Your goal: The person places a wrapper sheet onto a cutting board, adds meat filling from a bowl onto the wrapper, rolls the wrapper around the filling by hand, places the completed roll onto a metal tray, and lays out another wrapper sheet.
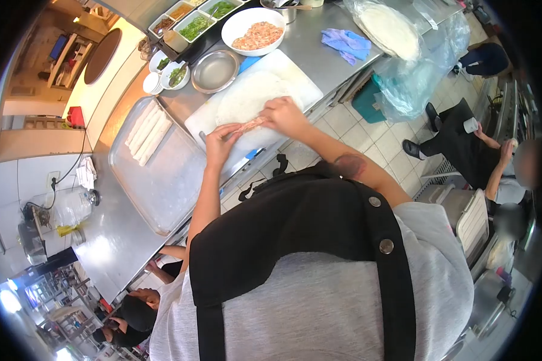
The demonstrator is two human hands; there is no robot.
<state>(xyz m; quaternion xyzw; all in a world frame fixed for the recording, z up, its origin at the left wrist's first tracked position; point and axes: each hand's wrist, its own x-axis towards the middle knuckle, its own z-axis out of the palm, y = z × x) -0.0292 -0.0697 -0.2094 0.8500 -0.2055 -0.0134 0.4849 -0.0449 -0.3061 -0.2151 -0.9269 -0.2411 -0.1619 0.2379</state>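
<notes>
A thin, pale round wrapper lies on the white cutting board. Along the wrapper's near edge runs a narrow strip of pinkish chopped filling. My left hand pinches the left end of this strip, fingers bent and closed. At its right end, the curled fingers of my right hand press on it from above. Whether the wrapper's edge is folded over the filling, I cannot tell. Beyond the board stands a white bowl of similar pinkish filling, beside a metal bowl.
Several white rolls lie in a clear tray to the left. Containers of chopped greens stand at the back. A purple cloth and a stack of wrappers are at the right. Other people work nearby.
</notes>
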